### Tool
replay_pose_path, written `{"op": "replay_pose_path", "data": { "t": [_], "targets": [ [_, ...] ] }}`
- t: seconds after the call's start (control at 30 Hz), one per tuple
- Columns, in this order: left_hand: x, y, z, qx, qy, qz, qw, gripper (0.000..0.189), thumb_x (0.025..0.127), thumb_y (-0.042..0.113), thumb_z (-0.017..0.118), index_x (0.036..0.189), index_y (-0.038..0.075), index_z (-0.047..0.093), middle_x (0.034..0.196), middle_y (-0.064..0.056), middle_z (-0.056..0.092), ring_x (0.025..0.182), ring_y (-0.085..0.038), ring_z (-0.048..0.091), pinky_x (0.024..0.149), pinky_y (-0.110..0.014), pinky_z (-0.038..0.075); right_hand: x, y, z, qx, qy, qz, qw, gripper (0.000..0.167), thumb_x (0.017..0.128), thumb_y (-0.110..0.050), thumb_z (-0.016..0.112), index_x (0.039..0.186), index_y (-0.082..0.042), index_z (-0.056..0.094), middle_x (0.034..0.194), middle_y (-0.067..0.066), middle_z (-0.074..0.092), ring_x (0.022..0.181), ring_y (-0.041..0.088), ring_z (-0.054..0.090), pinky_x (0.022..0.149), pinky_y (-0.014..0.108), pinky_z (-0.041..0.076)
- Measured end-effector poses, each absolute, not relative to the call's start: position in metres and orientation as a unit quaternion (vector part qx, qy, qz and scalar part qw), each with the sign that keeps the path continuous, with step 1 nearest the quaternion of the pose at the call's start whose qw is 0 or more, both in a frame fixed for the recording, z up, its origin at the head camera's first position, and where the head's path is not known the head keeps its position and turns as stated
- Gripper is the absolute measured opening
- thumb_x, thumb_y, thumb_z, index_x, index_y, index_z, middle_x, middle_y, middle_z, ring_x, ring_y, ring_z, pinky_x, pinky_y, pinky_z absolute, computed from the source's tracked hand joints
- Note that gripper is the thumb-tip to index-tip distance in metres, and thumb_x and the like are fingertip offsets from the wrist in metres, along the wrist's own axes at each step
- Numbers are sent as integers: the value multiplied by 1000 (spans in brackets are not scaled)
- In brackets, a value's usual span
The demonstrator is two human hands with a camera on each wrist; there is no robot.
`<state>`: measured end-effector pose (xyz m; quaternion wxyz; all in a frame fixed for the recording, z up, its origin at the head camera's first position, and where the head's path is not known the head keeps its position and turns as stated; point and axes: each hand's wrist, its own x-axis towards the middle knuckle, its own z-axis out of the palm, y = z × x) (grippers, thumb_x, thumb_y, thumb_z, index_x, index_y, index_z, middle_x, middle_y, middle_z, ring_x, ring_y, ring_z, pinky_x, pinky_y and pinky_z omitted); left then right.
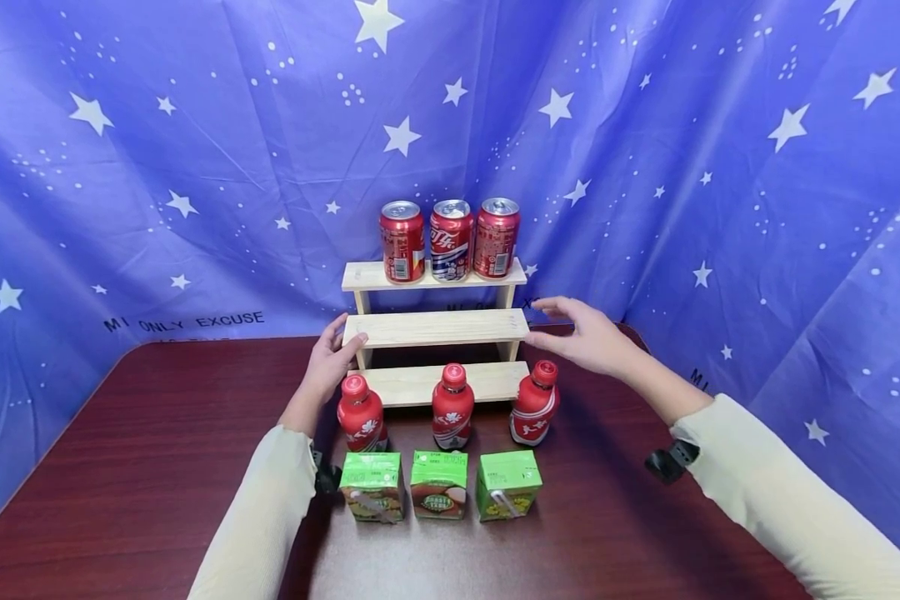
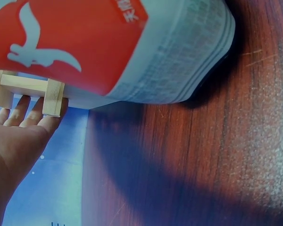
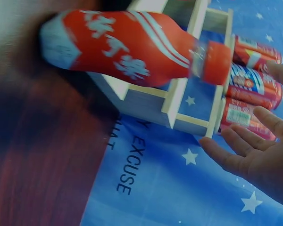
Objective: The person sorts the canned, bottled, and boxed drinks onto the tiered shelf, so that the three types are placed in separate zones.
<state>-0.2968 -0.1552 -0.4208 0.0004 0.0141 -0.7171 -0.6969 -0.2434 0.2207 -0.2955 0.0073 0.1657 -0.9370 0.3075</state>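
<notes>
A three-tier wooden display rack (image 1: 442, 329) stands at the back of the table. My left hand (image 1: 328, 362) grips the left end of its middle shelf, thumb on top and the other fingers along the outer side. In the left wrist view, fingers (image 2: 21, 112) lie against the wood. My right hand (image 1: 588, 337) is beside the right end of that shelf, fingers spread and holding nothing; the thumb tip is close to the shelf's end, and I cannot tell if it touches. On the top shelf stand three red soda cans (image 1: 402, 246).
Three red bottles (image 1: 452, 408) stand upright in a row before the rack, the outer ones near my forearms. Closer in is a row of three green drink cartons (image 1: 438, 500). A blue star-patterned cloth (image 1: 232, 167) hangs behind the dark red wooden table (image 1: 157, 467).
</notes>
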Motion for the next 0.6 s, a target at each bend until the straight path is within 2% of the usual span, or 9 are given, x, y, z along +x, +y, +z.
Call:
{"op": "replay_pose_path", "data": {
  "t": [0.17,0.37,0.6],
  "targets": [
    [-290,-151,-409,19,-716,-697,-9,67,95,16,54,150,11,16,150,-19,32,124,-37,44,101,-52,39,-224,228,-308,199,-929,313,4,62,82,-37,70,132,-6,49,129,15,55,120,32,50,94,46,46],
    [-301,-156,-427,20,-723,-691,6,67,94,22,56,150,16,19,148,-14,37,118,-32,49,97,-47,44,-211,238,-323,208,-927,313,8,66,78,-34,76,130,-5,49,122,16,59,114,31,55,88,45,50],
    [-301,-156,-428,15,-729,-684,13,67,95,23,56,150,15,19,147,-16,38,119,-33,49,97,-49,44,-202,246,-352,209,-923,324,-3,64,74,-30,80,126,-6,52,115,11,64,107,28,58,75,27,52]
  ]
}}
